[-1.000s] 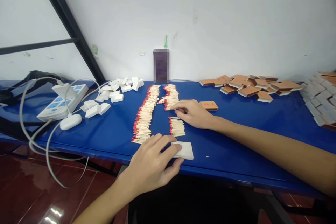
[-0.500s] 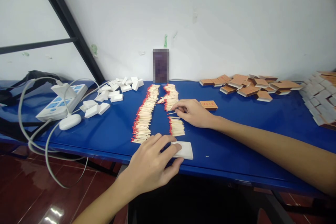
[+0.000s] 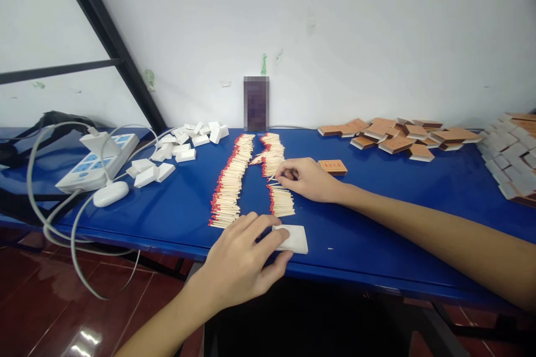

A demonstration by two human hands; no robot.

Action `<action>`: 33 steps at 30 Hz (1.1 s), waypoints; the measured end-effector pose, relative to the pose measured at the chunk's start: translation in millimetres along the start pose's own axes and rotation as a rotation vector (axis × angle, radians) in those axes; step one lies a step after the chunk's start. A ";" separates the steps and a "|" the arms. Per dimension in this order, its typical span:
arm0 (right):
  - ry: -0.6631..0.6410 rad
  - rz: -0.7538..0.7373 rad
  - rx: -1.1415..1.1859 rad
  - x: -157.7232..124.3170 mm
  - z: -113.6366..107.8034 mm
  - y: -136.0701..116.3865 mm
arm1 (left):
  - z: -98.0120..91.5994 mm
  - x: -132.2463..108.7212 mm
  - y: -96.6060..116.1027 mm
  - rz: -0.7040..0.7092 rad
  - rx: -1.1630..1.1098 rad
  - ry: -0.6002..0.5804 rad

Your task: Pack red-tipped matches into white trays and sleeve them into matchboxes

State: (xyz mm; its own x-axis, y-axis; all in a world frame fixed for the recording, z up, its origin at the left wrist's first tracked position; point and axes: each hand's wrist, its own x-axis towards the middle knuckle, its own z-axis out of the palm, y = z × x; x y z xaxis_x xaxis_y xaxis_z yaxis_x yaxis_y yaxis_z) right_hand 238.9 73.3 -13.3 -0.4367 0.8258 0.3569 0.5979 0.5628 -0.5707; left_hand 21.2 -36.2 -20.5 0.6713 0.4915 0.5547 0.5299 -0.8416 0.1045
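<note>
My left hand [image 3: 247,256] grips a white matchbox tray [image 3: 296,239] by its left end, near the table's front edge. The thumb is on the near side and the fingers are over the top and far side. My right hand [image 3: 304,178] is closed in a pinch on a match [image 3: 272,178] in the right-hand row of red-tipped matches [image 3: 273,150]. Below that pinch lies the row's nearer group of matches [image 3: 282,202]. A longer row of matches [image 3: 229,184] runs to the left. An orange matchbox sleeve [image 3: 333,167] lies just beyond my right wrist.
White trays [image 3: 184,136] are scattered at the back left, beside a power strip [image 3: 98,163] with looping cables. Orange sleeves [image 3: 393,136] lie heaped at the back right, and a stack of boxes [image 3: 508,156] stands at the far right. A pixelated dark block [image 3: 256,105] leans on the wall.
The right fingertips have shifted slightly, and the match by them is now tilted instead of lying almost level. My left hand and the white tray stay in place.
</note>
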 end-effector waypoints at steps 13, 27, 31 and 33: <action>-0.037 -0.016 0.059 -2.6 -2.8 -2.6 | -0.7 -1.4 -0.5 -0.008 -0.021 -0.019; -0.015 -0.038 -0.047 3.3 0.4 0.9 | 1.5 -0.9 -1.6 -0.005 -0.017 -0.015; 0.037 -0.062 -0.110 3.6 2.2 2.0 | 0.9 -1.5 -1.5 -0.005 -0.019 -0.018; 0.063 -0.084 -0.139 3.5 3.4 3.6 | 0.7 -1.5 -1.3 -0.005 -0.017 -0.015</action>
State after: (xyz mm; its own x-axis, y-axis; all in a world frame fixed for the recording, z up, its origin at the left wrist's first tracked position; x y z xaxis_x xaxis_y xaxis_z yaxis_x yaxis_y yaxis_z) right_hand 237.2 78.2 -16.6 -0.4492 0.7736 0.4471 0.6498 0.6262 -0.4307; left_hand 19.8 -35.7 -22.1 0.6766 0.4988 0.5416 0.5242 -0.8429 0.1214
